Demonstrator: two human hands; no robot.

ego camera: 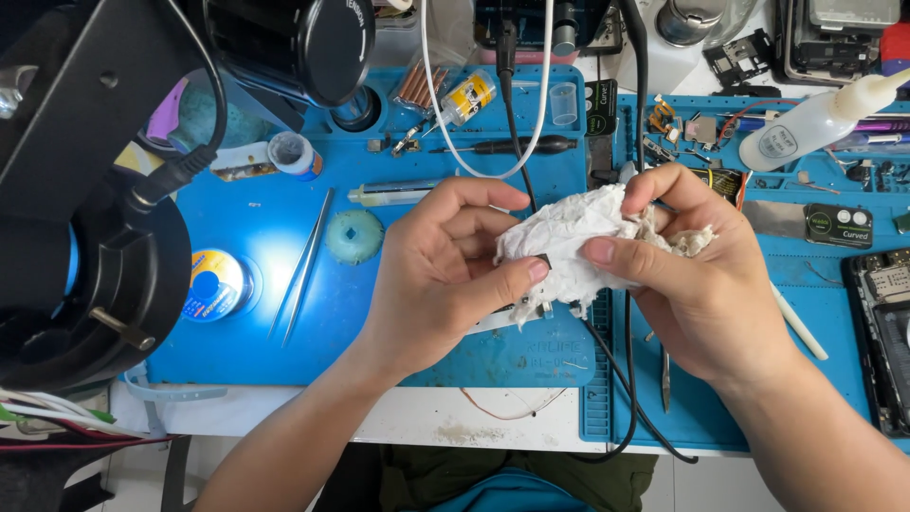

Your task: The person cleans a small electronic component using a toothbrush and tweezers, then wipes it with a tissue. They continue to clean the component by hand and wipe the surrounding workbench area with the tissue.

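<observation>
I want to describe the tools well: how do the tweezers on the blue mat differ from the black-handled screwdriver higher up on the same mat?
The tweezers are bare silver metal; the screwdriver has a black handle. The tweezers stand almost upright in the picture, leaning a little; the screwdriver lies nearly level. The tweezers sit beside the bright lit patch, left of the left hand; the screwdriver lies above that hand, crossed by a white cable. Both are slim and rest untouched on the blue mat.

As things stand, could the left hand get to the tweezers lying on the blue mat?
Probably not at once: the left hand is pinching a small dark part against the white tissue shared with the right hand. The path over the mat to the tweezers looks open, though.
</observation>
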